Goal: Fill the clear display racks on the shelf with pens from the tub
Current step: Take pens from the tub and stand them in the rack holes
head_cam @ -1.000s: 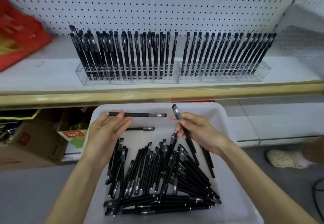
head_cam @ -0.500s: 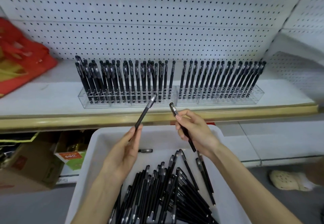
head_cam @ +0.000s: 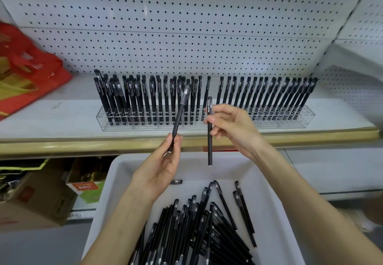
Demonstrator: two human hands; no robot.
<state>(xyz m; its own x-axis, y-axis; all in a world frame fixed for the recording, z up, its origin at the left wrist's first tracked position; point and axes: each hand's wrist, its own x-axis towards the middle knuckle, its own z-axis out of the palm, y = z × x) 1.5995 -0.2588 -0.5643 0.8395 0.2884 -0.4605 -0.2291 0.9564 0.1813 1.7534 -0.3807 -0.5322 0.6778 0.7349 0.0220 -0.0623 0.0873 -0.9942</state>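
Pens crowd the racks on the shelf. Left hand pinches one tilted; right hand pinches another, seemingly upright, above the tub.

Left pen and right pen up from tub to racks.

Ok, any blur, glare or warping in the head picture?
Head view: lens warp bows the gold shelf edge; the black clear-capped pen in the left hand smears at its cap, the black pen in the right hand is sharp; the red bag is soft; even light, no harsh glare on the clear plastic rack.
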